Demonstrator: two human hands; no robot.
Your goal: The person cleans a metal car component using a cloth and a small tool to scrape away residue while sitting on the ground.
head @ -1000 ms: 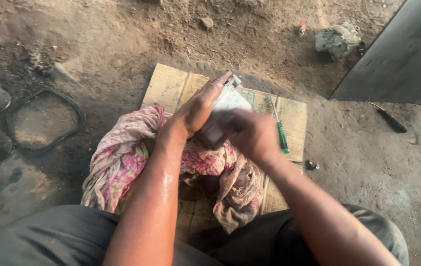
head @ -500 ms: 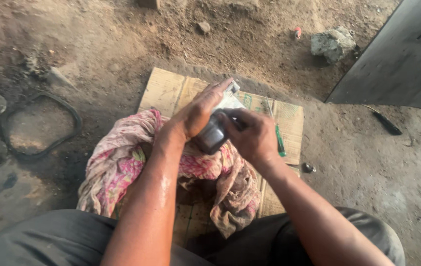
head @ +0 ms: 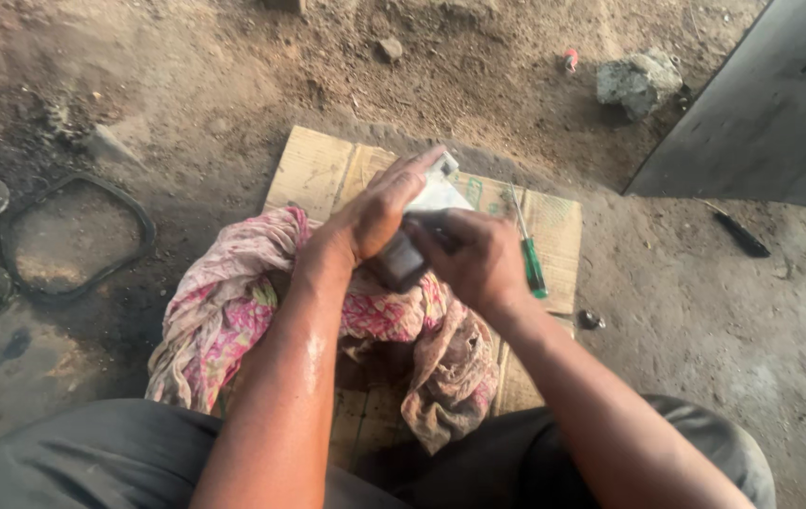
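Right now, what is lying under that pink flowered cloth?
The pink flowered cloth lies on a flattened cardboard sheet spread over the dirt ground. Whatever may be wrapped in its folds is covered and cannot be seen.

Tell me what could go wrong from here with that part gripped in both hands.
The metal part is held in the air between the left hand and right hand; a slip would likely drop it past the cloth into dirt. The green-handled screwdriver lies close by the right hand and could be knocked off the cardboard.
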